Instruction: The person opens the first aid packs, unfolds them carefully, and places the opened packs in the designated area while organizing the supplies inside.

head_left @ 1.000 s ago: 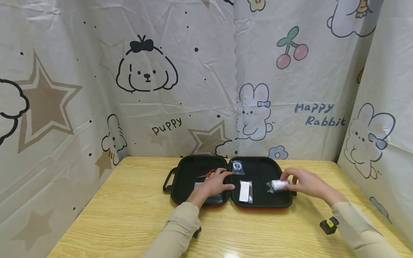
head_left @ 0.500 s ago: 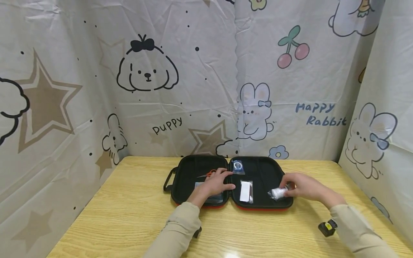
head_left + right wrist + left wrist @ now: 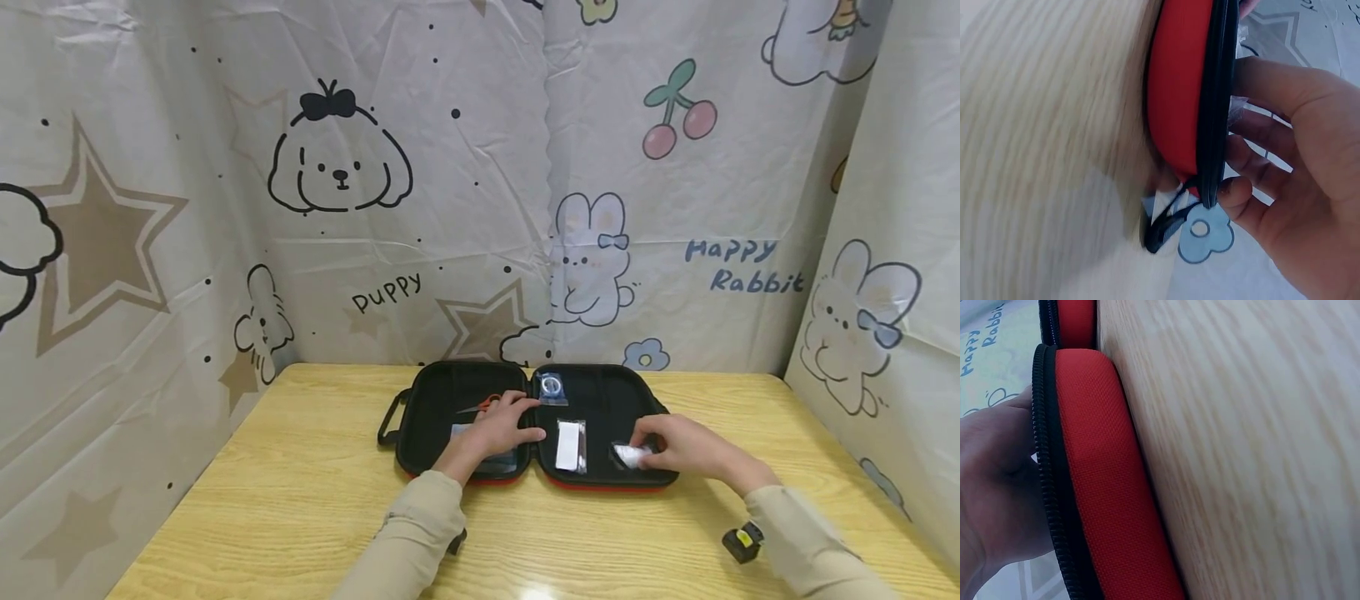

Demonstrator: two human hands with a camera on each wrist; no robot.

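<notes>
A zip-up case, black inside and red outside [image 3: 611,400], lies spread open on the table. In its right half, low on the right, my right hand [image 3: 678,446] pinches a white roll in clear wrapping [image 3: 628,455], perhaps a bandage. The right wrist view shows a bit of that wrapping [image 3: 1236,109] beyond the rim; the fingers hide the rest. My left hand [image 3: 497,432] reaches over the left half with fingers extended toward the middle seam. Beneath and beside it are orange-handled scissors [image 3: 480,407] and a partly hidden bluish packet [image 3: 459,430].
The right half also holds a flat white item in a clear packet [image 3: 568,446] and a ring-shaped item in a blue wrapper [image 3: 552,386]. A black carry handle [image 3: 390,417] sticks out on the left. Printed cloth [image 3: 480,208] encloses the wooden table [image 3: 300,500].
My right hand has moved left and nearer, carrying the wrapped white roll from the case's right edge toward the lower part of its right half. The left hand has stayed in place.
</notes>
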